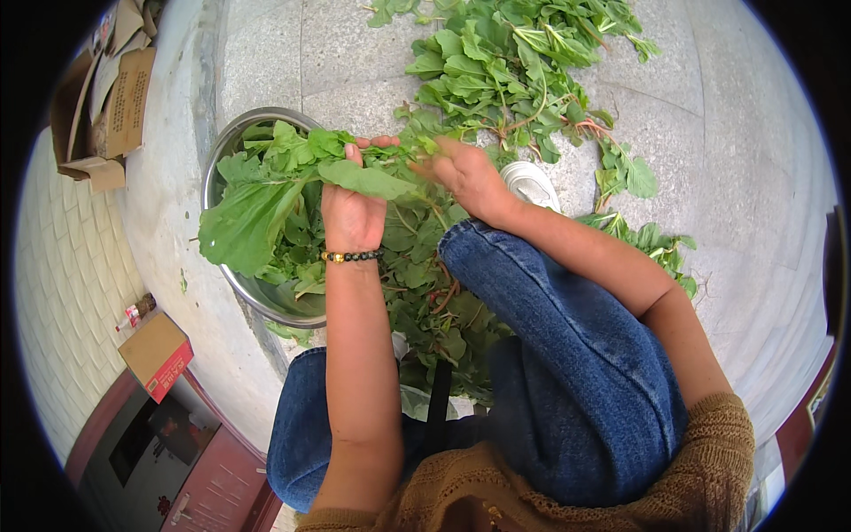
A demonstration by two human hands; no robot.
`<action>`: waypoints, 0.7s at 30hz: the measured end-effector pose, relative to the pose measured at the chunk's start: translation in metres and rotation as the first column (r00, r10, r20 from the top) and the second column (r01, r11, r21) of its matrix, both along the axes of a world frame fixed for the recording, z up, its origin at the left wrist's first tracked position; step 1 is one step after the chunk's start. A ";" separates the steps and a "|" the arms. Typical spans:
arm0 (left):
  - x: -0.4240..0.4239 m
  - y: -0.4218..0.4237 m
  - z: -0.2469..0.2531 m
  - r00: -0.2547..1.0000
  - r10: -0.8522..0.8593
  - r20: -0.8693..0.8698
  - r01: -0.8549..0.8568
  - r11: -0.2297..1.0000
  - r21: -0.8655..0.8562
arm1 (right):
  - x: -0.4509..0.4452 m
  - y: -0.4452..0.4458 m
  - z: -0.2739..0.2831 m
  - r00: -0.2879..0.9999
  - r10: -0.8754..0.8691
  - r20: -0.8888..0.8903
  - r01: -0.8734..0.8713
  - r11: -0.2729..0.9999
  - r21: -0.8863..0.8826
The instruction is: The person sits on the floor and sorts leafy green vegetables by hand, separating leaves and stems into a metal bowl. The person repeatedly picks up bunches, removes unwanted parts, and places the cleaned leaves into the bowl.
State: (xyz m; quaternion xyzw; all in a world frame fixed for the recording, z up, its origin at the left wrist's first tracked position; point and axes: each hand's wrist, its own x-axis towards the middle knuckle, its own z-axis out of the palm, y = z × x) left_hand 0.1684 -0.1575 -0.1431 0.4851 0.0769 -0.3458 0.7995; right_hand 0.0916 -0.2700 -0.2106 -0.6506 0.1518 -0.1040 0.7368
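My left hand, with a beaded bracelet at its wrist, is closed around a bunch of leafy greens above a round metal basin. Broad leaves hang from it to the left, over more greens inside the basin. Just to the right, my right hand is at the stem end of the bunch, its fingers bent and blurred by motion; whether they pinch a stem I cannot tell. Below both hands, a heap of leafy greens with reddish stems lies between my knees.
A larger pile of greens spreads over the stone paving ahead, with loose plants to its right. My white shoe stands beside it. At the left are an open cardboard box and a smaller red and brown box.
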 end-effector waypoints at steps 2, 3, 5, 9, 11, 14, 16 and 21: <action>-0.006 0.005 -0.011 0.998 0.048 -0.030 -0.050 0.994 -0.097 | 0.000 -0.003 0.006 0.997 0.042 -0.071 -0.033 0.992 0.121; -0.008 0.005 -0.013 0.988 0.119 -0.100 -0.127 0.989 -0.078 | 0.000 -0.005 0.012 0.992 0.064 -0.107 -0.044 0.983 0.180; -0.012 0.003 -0.017 0.937 0.261 -0.232 -0.274 0.961 -0.023 | 0.001 -0.004 0.024 0.982 0.054 -0.180 0.007 0.947 0.322; -0.002 0.008 -0.020 0.927 0.245 -0.283 -0.266 0.963 -0.038 | -0.001 -0.018 0.048 0.948 0.314 -0.048 -0.223 0.766 0.603; 0.002 0.006 -0.013 0.959 0.155 -0.239 -0.175 0.982 -0.067 | -0.001 -0.022 0.048 0.892 0.450 0.028 -0.397 0.753 0.525; 0.010 0.009 -0.006 0.943 0.022 -0.331 -0.088 0.978 -0.187 | -0.002 -0.016 0.062 0.830 0.557 -0.018 -0.449 0.688 0.570; 0.015 0.012 -0.005 0.942 -0.076 -0.327 0.003 0.976 -0.218 | -0.002 -0.010 0.059 0.877 0.460 0.137 -0.480 0.851 0.213; 0.025 0.031 -0.014 0.983 -0.035 -0.181 0.035 0.999 -0.002 | -0.001 -0.009 0.070 0.718 0.505 0.479 -0.193 0.805 -0.560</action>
